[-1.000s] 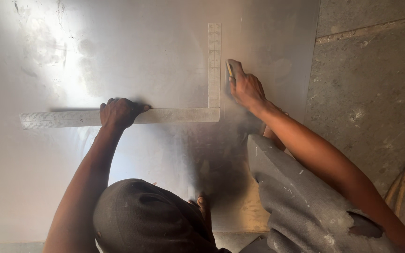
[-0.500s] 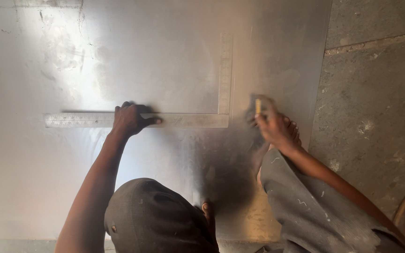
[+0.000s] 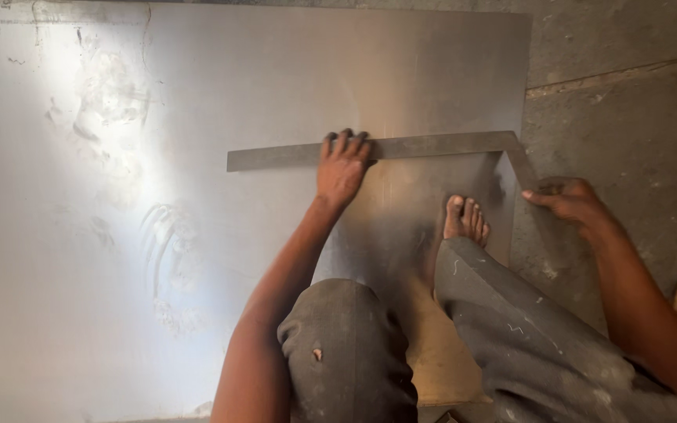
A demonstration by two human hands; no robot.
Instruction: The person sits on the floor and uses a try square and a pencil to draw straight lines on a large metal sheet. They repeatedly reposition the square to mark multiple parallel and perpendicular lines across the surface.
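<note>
One steel square (image 3: 401, 147) on one metal sheet (image 3: 197, 196); left hand (image 3: 342, 168) fingers spread pressing it, right hand (image 3: 570, 200) fingers clamped on short arm.

Metal sheet (image 3: 197, 235) was silver-grey, smudged with pale prints. Square ruler (image 3: 432, 146) dull grey. Trousers (image 3: 526, 337) dark grey, white-flecked. Floor (image 3: 613, 110) grey.

A metal sheet (image 3: 197, 235) lies flat on the floor (image 3: 613, 117), filling the left and middle of the scene; bare floor lies to its right. A framing square (image 3: 425, 146) rests on the sheet towards the far side, its long arm running left to right and its short arm turning near-wards along the sheet's right edge. The left hand (image 3: 342, 168) lies on the long arm. The right hand (image 3: 570, 200) is at the short arm's near end, over the floor. A bare foot (image 3: 465, 219) stands on the sheet between both hands.
</note>
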